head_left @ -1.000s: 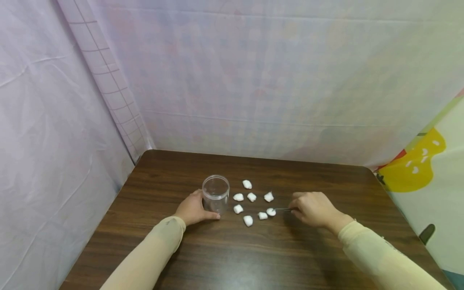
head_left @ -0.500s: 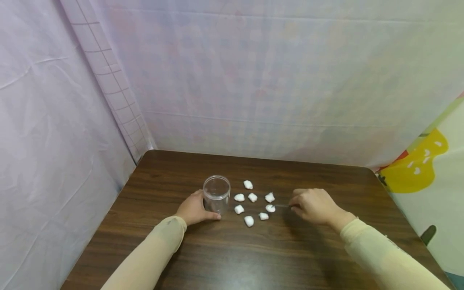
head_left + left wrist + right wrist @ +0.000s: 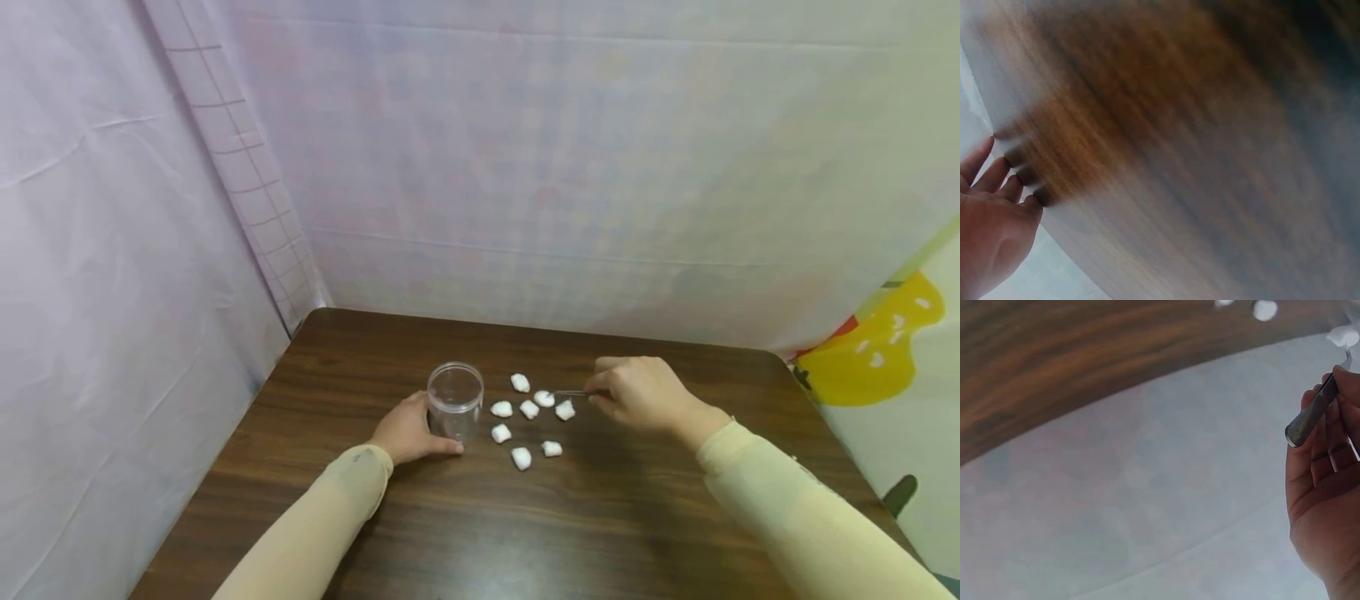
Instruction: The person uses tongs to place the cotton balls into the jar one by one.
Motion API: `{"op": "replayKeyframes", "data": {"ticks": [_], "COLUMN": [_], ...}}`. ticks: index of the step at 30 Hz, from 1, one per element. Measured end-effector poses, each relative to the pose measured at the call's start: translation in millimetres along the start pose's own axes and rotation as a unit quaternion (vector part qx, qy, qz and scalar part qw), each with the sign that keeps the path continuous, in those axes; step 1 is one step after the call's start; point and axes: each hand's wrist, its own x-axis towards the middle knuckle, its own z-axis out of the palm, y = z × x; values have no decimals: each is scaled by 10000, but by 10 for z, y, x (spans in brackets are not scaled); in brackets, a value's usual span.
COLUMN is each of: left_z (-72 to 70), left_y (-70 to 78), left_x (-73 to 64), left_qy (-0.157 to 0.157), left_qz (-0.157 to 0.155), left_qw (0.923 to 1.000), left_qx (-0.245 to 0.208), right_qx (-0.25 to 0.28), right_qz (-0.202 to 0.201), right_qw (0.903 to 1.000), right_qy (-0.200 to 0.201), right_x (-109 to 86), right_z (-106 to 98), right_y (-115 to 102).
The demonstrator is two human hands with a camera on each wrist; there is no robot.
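My left hand (image 3: 411, 429) holds a clear plastic jar (image 3: 456, 400) from its left side, thumb in front and fingers hidden behind it. The jar stands upright with its mouth open. In my right hand (image 3: 637, 394) are metal tweezers (image 3: 1313, 415), pinched between thumb and fingers. A white cotton ball (image 3: 544, 399) is caught in their tips, over the back of a loose group of cotton balls (image 3: 529, 409). The left wrist view shows part of the left hand (image 3: 1000, 231); the jar is out of that view.
Several cotton balls lie on the brown wooden table (image 3: 465, 533) right of the jar, the nearest cotton ball (image 3: 501, 433) close to its side. Pale curtains (image 3: 540, 167) hang behind and left of the table. At right hangs a white cloth with a yellow print (image 3: 870, 346).
My right hand has carried the tweezers and cotton ball away from the front of the group, up toward the back and slightly left. The left hand stays at the jar.
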Motion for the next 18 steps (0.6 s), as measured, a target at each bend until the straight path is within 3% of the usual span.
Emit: {"op": "replayKeyframes", "data": {"ticks": [9, 18], "left_z": [13, 35], "left_y": [3, -43], "left_x": [30, 35], "left_qy": [31, 42], "left_qz": [44, -30], "left_qw": [10000, 9999], "left_qx": [72, 92], "right_qx": [91, 192], "right_qz": [-95, -410], "right_qw": [9999, 9988], "right_qy": [70, 188], "right_x": [425, 869], "right_z": [-185, -100], "right_y": [-123, -335]}}
